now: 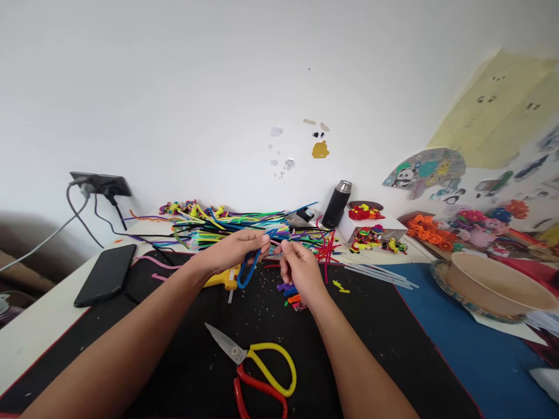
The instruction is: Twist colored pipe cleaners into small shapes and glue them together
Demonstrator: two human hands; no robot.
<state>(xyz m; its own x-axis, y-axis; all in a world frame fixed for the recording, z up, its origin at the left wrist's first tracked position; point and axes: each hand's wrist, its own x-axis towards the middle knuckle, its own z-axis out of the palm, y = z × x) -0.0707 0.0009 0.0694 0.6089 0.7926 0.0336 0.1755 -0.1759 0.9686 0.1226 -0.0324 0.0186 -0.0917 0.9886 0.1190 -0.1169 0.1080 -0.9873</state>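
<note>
Above the black mat, a blue pipe cleaner (247, 276) bent into a long loop hangs from my left hand (238, 249), pinched between thumb and fingers. Close on its right, my right hand (299, 269) is closed, fingertips together near the left fingers; what they hold, if anything, is too small to make out. Behind my left hand lies a yellow glue gun (225, 279), partly hidden by the wrist. Scissors (257, 366) with one yellow and one red handle lie nearer me. Small purple and orange pieces (293, 298) sit below my right hand.
Bundles of coloured pipe cleaners (218, 235) run along the wall. A black phone (107, 274) lies left. A black thermos (337, 205) stands at the back beside a white box (349, 228). Clear glue sticks (379, 274) and a round basket (493, 288) are on the right.
</note>
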